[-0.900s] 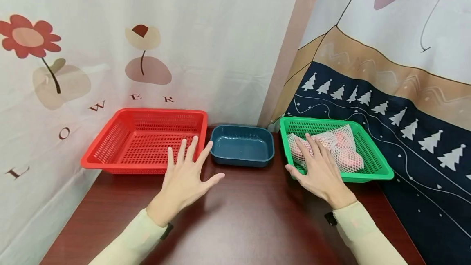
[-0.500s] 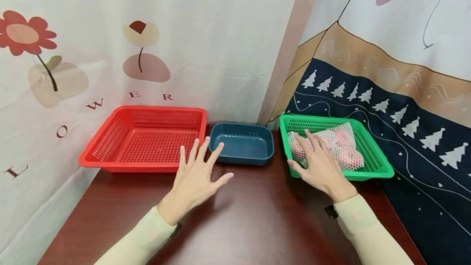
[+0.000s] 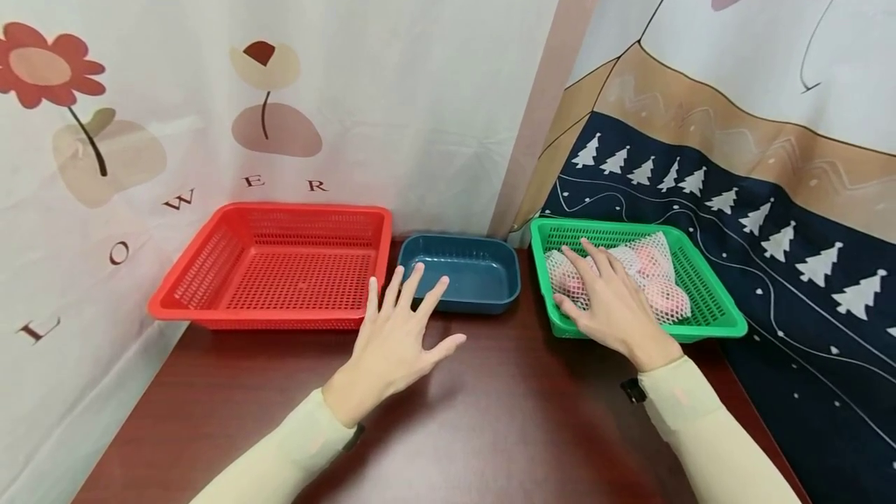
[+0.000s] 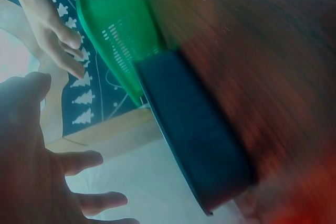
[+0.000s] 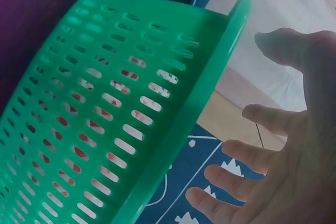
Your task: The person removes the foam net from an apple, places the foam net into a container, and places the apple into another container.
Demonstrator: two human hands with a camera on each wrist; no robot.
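Observation:
My left hand (image 3: 395, 344) hovers over the table with its fingers spread, just in front of the blue dish (image 3: 472, 274); nothing is in it. On the right, my right hand (image 3: 616, 306) is held with fingers apart above the green basket (image 3: 724, 317). Inside that basket lie several pinkish-red round things in white mesh netting (image 3: 665, 298), partly covered by the hand. The right wrist view shows the right hand (image 5: 273, 171) beside the rim of the basket (image 5: 178, 129), apart from it and holding nothing. In the left wrist view the left hand (image 4: 31, 166) is likewise bare.
A red basket (image 3: 301, 278) stands at the back left, beside the blue dish. The dark red-brown table (image 3: 504, 418) carries all three containers. Printed curtains (image 3: 420, 84) hang close behind and along the sides.
The left hand has moved to the right, from in front of the red basket to in front of the blue dish. The right hand has shifted only slightly over the green basket.

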